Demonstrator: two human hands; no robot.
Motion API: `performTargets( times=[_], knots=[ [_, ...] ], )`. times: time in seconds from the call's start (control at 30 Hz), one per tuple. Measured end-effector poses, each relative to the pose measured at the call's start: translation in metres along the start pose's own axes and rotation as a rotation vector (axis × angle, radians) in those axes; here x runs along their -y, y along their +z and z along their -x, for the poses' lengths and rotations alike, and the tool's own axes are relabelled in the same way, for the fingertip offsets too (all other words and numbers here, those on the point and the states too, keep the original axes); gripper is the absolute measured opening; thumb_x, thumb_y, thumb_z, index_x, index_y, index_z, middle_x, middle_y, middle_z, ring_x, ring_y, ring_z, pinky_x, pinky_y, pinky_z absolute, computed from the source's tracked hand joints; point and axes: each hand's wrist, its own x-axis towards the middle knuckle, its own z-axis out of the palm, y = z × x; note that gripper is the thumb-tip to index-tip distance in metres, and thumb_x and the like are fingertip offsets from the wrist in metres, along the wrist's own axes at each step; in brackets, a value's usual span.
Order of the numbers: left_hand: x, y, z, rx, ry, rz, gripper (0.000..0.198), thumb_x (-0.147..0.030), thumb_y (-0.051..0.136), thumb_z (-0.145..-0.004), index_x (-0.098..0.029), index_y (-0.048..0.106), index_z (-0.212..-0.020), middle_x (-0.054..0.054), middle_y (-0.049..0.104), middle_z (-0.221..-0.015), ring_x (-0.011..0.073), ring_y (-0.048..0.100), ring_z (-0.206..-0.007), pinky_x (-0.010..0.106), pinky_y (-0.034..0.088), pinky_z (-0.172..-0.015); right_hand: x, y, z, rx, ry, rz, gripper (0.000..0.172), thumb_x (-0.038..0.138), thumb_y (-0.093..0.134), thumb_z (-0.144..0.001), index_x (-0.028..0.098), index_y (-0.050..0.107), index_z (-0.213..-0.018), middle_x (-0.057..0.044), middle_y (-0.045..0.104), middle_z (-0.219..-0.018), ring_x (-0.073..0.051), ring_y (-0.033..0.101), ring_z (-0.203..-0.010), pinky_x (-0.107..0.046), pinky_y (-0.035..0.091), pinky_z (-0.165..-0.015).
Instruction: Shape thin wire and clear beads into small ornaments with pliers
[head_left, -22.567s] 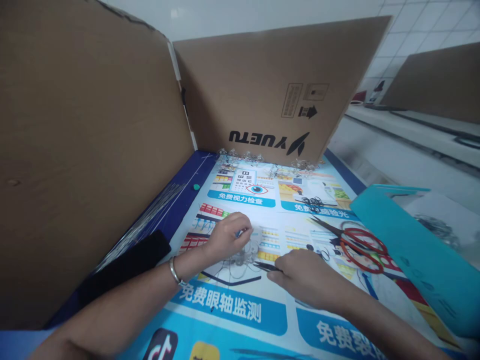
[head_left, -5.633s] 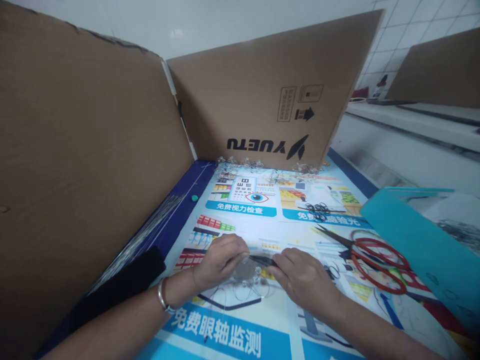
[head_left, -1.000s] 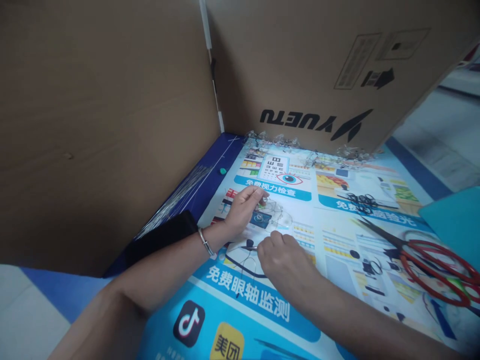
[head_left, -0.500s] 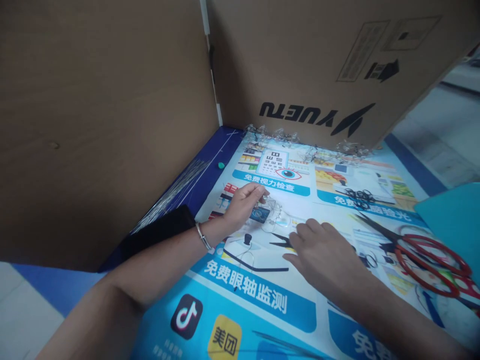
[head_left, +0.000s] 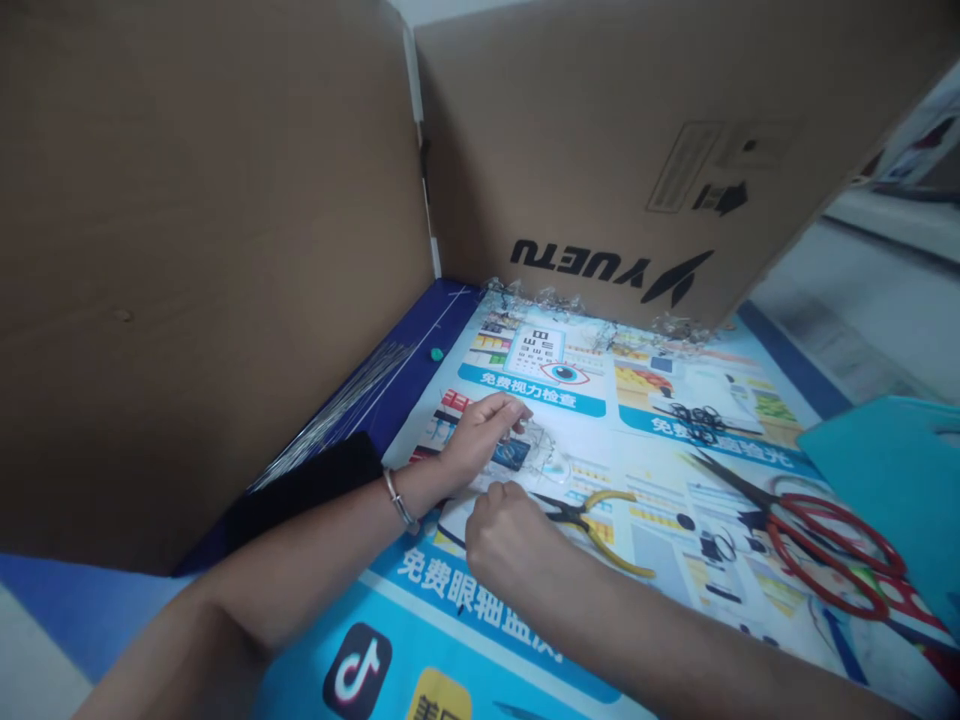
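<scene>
Wire piece (head_left: 544,452), fine and partly transparent: located at the centre of the work, twelve o'clock being taken as away from the wearer; exact form not made out. Left hand (head_left: 480,436): thumb and fingers pinched upon the wire piece from ten o'clock, most of it being left exposed, apparently so that it is steadied without being covered. Right hand (head_left: 511,538): placed at six o'clock, back upward, fingers curled; whether anything is gripped cannot be told, the fingertips being hidden. Yellow-handled pliers (head_left: 576,513): laid on the printed sheet (head_left: 600,437) at four o'clock, handles spread, seemingly kept just beside the right hand for easy retrieval. Red-handled scissors (head_left: 768,502): laid farther out, between three and four, handles turned outward, probably to suit the right hand. Black loops (head_left: 696,418): heaped just short of three, apparently grouped against scattering. Clear pieces (head_left: 679,326): ranged from twelve to two along the back cardboard panel (head_left: 570,120), presumably kept off the working area. Pale strands (head_left: 339,408): laid lengthwise at nine to ten, seemingly to be kept untangled. Teal box (head_left: 885,460): set at three, well apart.
</scene>
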Motion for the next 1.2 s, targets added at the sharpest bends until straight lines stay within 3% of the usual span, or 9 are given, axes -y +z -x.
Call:
performTargets(
  times=[0.2, 0.37, 0.53, 0.67, 0.83, 1.03, 1.2],
  knots=[
    [0.0, 0.001, 0.001, 0.027, -0.004, 0.043, 0.029, -0.038, 0.048, -0.086, -0.013, 0.061, -0.08, 0.004, 0.059, -0.081, 0.0134, 0.052, -0.072, 0.024, 0.04, -0.068, -0.015, 0.004, -0.001, 0.022, 0.07, 0.024, 0.011, 0.005, 0.053, -0.073, 0.012, 0.06, -0.068, -0.011, 0.062, -0.064, -0.02, 0.055, -0.058, -0.03, 0.033, -0.049],
    [0.001, 0.003, 0.003, 0.073, -0.002, 0.076, 0.029, -0.038, 0.049, -0.087, -0.013, 0.062, -0.08, 0.004, 0.059, -0.082, 0.0131, 0.051, -0.072, 0.024, 0.039, -0.069, -0.023, 0.014, 0.028, 0.013, 0.082, 0.028, 0.014, -0.001, 0.056, -0.064, 0.012, 0.059, -0.07, -0.01, 0.062, -0.066, -0.019, 0.054, -0.058, -0.03, 0.032, -0.049],
    [0.0, 0.005, 0.003, 0.144, 0.0, 0.097, 0.026, -0.033, 0.048, -0.088, -0.013, 0.063, -0.083, 0.005, 0.059, -0.085, 0.0124, 0.051, -0.073, 0.023, 0.039, -0.069, -0.031, 0.025, 0.058, -0.039, 0.159, -0.069, 0.015, 0.002, 0.052, -0.068, 0.013, 0.059, -0.075, -0.008, 0.063, -0.07, -0.019, 0.055, -0.062, -0.029, 0.031, -0.052],
    [0.001, 0.004, 0.004, 0.169, 0.004, 0.078, 0.027, -0.033, 0.046, -0.089, -0.013, 0.063, -0.083, 0.005, 0.058, -0.089, 0.0128, 0.051, -0.077, 0.023, 0.039, -0.07, -0.046, 0.027, 0.074, -0.172, 0.349, -0.312, 0.013, 0.007, 0.047, -0.073, 0.017, 0.056, -0.072, -0.004, 0.061, -0.072, -0.015, 0.053, -0.063, -0.026, 0.028, -0.054],
    [-0.001, 0.004, 0.006, 0.195, -0.007, 0.034, 0.028, -0.035, 0.046, -0.089, -0.014, 0.06, -0.075, 0.006, 0.058, -0.092, 0.0144, 0.052, -0.082, 0.024, 0.04, -0.074, -0.061, 0.029, 0.082, -0.232, 0.442, -0.657, 0.012, 0.007, 0.046, -0.063, 0.019, 0.049, -0.064, 0.004, 0.053, -0.058, -0.01, 0.045, -0.054, -0.021, 0.026, -0.05],
    [0.003, 0.004, 0.001, 0.173, -0.07, -0.13, 0.028, -0.039, 0.049, -0.087, -0.014, 0.061, -0.083, 0.004, 0.058, -0.085, 0.0166, 0.052, -0.084, 0.027, 0.04, -0.08, -0.065, 0.053, 0.08, -0.482, 0.539, -0.7, 0.01, 0.01, 0.044, -0.067, 0.02, 0.046, -0.066, 0.005, 0.046, -0.056, -0.01, 0.043, -0.05, -0.021, 0.029, -0.05],
    [0.008, 0.001, -0.002, 0.148, -0.03, -0.191, 0.027, -0.039, 0.048, -0.087, -0.015, 0.06, -0.086, 0.005, 0.058, -0.091, 0.0169, 0.052, -0.088, 0.027, 0.04, -0.08, -0.065, 0.064, 0.078, -0.659, 0.538, -0.684, 0.01, 0.011, 0.044, -0.068, 0.02, 0.047, -0.067, 0.005, 0.045, -0.057, -0.01, 0.043, -0.05, -0.021, 0.031, -0.051]
  ],
)
